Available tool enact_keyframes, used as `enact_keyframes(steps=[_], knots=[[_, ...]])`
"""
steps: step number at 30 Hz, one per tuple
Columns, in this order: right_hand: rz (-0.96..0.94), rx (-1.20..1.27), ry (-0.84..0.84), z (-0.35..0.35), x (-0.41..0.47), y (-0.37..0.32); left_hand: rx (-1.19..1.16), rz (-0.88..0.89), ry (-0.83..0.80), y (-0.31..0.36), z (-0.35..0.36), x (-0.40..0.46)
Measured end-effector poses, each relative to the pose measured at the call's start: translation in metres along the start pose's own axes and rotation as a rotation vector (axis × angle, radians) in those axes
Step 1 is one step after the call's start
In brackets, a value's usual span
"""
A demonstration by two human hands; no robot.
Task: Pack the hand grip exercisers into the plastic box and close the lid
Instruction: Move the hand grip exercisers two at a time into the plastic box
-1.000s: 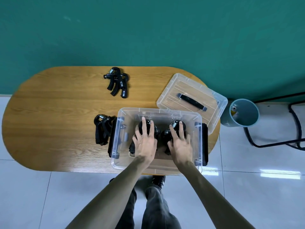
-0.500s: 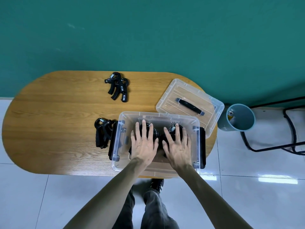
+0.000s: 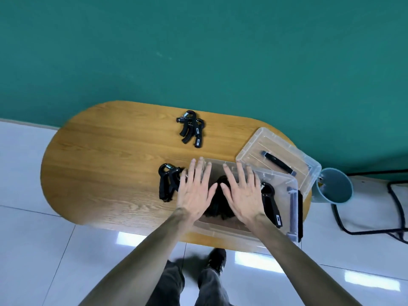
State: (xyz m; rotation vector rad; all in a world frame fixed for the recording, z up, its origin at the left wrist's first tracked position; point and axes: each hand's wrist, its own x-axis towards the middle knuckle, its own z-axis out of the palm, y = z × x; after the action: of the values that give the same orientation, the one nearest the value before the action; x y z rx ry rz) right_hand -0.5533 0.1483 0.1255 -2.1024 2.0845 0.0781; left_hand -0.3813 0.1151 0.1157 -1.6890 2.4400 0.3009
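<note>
A clear plastic box (image 3: 284,186) stands at the table's near edge with black hand grip exercisers (image 3: 270,203) inside it. My left hand (image 3: 194,191) and my right hand (image 3: 241,192) are spread flat over the box, fingers straight, holding nothing. They hide much of what lies in the box. Just left of the box lies another black exerciser (image 3: 167,184). A further pair of exercisers (image 3: 192,129) lies farther back on the table. The clear lid (image 3: 254,149) with a black handle rests behind the box to the right.
The oval wooden table (image 3: 110,162) stands against a green wall. A grey-blue bin (image 3: 336,186) sits on the floor by the table's right end, with black chair legs (image 3: 397,195) beyond it. My legs and a shoe show under the near edge.
Both hands have lifted off the exercisers in the box and spread flat, fingers straight. The camera has swung left, so the table and box sit farther right in view.
</note>
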Motion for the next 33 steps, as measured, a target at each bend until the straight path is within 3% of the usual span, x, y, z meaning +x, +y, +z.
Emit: enact_keyframes(steps=[13, 26, 33], knots=[[-0.049, -0.086, -0.045, -0.004, 0.033, -0.119, -0.111, -0.101, -0.039, -0.122, -0.005, -0.035], [-0.164, -0.139, -0.128, 0.02, 0.101, -0.143, -0.136, -0.133, -0.151, -0.138, 0.039, -0.005], [-0.179, -0.157, -0.208, 0.036, 0.157, -0.145, -0.189, -0.237, -0.231, -0.139, 0.054, 0.029]])
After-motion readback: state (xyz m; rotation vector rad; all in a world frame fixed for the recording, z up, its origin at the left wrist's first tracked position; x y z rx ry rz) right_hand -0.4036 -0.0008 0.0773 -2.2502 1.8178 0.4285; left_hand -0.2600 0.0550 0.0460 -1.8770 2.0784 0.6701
